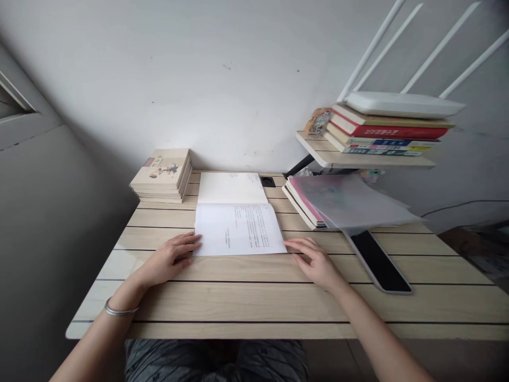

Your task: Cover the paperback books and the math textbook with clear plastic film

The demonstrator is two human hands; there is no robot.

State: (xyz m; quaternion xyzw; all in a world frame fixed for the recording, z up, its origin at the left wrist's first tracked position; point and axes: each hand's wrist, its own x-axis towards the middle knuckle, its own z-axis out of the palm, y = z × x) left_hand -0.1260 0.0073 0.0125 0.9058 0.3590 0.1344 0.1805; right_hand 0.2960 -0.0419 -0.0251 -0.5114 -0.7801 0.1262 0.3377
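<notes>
An open book (238, 229) lies sideways on the wooden desk, its fold running left to right. The near page carries printed text; the far page is mostly blank with small handwriting near its edge. My left hand (169, 259) rests on the desk, fingertips at the left edge of the near page. At the lower right corner of that page are the fingertips of my right hand (314, 260). Both hands have their fingers apart and grip nothing.
A stack of books (163, 172) stands at the back left. Notebooks under a translucent folder (350, 199) lie on the right, beside a dark phone (382, 262). A raised shelf (358, 159) bears books (393, 131) and a white router (401, 103).
</notes>
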